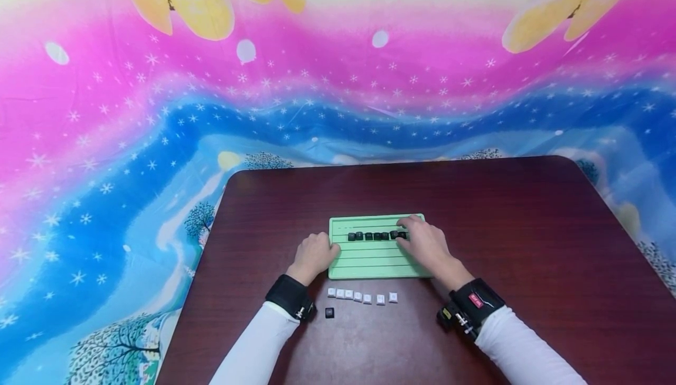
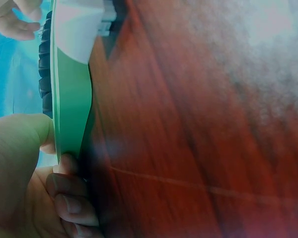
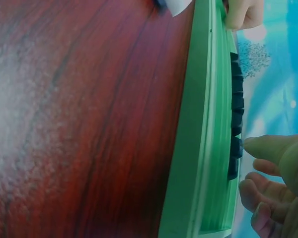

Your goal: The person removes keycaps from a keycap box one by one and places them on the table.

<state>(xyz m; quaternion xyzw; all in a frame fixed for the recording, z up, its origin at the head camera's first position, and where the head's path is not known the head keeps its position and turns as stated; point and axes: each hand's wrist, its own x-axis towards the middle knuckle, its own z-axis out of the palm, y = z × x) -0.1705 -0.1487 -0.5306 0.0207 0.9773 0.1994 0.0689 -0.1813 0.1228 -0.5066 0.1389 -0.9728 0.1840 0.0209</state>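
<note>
A light green ridged board (image 1: 369, 263) lies on the table, with a row of black keycaps (image 1: 368, 236) set along one of its upper grooves. My left hand (image 1: 313, 254) grips the board's left edge, thumb on top and fingers beneath, as the left wrist view shows. Over the board's right part reaches my right hand (image 1: 426, 244), its thumb tip right at a black keycap (image 3: 236, 147) near the row's right end. Its other fingers are spread from the thumb and loosely bent, with nothing seen between them.
Several white keycaps (image 1: 349, 294) lie in a loose line on the dark red wooden table (image 1: 507, 220), in front of the board. A single black keycap (image 1: 330, 313) sits nearer to me, below the line's left end. A patterned cloth (image 1: 338, 80) hangs behind the table.
</note>
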